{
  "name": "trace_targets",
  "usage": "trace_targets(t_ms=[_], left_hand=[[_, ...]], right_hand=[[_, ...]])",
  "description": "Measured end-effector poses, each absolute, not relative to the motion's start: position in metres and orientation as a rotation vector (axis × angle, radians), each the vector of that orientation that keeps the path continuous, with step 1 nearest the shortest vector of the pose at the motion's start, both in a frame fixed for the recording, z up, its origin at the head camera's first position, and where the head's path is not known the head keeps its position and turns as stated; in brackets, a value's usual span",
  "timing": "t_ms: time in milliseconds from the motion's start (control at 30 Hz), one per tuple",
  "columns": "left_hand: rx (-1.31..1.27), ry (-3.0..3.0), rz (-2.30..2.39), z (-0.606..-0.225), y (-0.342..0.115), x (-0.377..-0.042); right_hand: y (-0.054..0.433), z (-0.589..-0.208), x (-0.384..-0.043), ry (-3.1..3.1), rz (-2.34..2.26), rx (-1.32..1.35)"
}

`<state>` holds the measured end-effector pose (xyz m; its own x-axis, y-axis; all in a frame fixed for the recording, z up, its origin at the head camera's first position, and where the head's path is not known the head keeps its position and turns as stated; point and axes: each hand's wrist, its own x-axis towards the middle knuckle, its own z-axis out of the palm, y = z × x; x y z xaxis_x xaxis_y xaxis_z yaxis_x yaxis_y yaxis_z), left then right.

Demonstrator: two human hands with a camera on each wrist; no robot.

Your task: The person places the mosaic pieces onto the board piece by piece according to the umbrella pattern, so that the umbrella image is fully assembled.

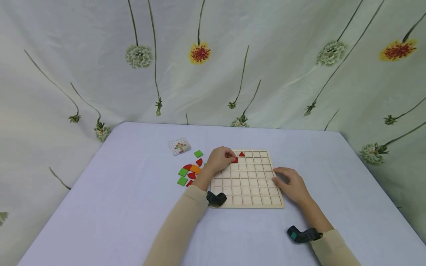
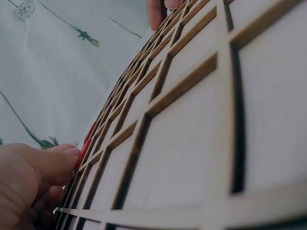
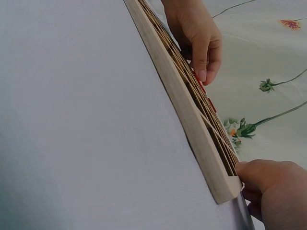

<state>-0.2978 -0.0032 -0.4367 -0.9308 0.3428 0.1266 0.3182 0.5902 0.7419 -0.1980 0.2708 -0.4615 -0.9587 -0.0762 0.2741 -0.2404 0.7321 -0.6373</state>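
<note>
A square wooden grid board [image 1: 256,190] lies flat on the table. My left hand [image 1: 217,159] reaches over its far left part, with thumb and forefinger pinching a red piece [image 1: 236,160] at one of the cells. In the left wrist view the thumb tip meets the red piece [image 2: 82,154] low against the slats. One cell over, in the far row, sits a red triangle [image 1: 242,154]. At the board's right edge rests my right hand [image 1: 293,184], thumb and forefinger spread apart along the rim. The right wrist view shows its thumb [image 3: 256,173] against the board's corner.
Left of the board lie loose pieces: several green squares [image 1: 182,180], red quarter-round pieces [image 1: 199,162] and an orange piece [image 1: 195,169]. Behind them is a pattern card [image 1: 179,146] with a coloured picture on a grid. A flowered cloth [image 1: 276,74] hangs beyond the white-covered table [image 1: 110,207].
</note>
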Motion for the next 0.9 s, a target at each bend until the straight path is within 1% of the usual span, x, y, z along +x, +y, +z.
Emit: trace_targets(t_ms=[500, 900], left_hand=[[0.605, 2.772, 1.29, -0.437, -0.01, -0.296], [0.522, 2.846, 1.262, -0.429, -0.042, -0.299]], right_hand=[[0.27, -0.464, -0.196, -2.688, 1.046, 0.267], [0.272, -0.463, -0.198, -2.696, 1.05, 0.269]])
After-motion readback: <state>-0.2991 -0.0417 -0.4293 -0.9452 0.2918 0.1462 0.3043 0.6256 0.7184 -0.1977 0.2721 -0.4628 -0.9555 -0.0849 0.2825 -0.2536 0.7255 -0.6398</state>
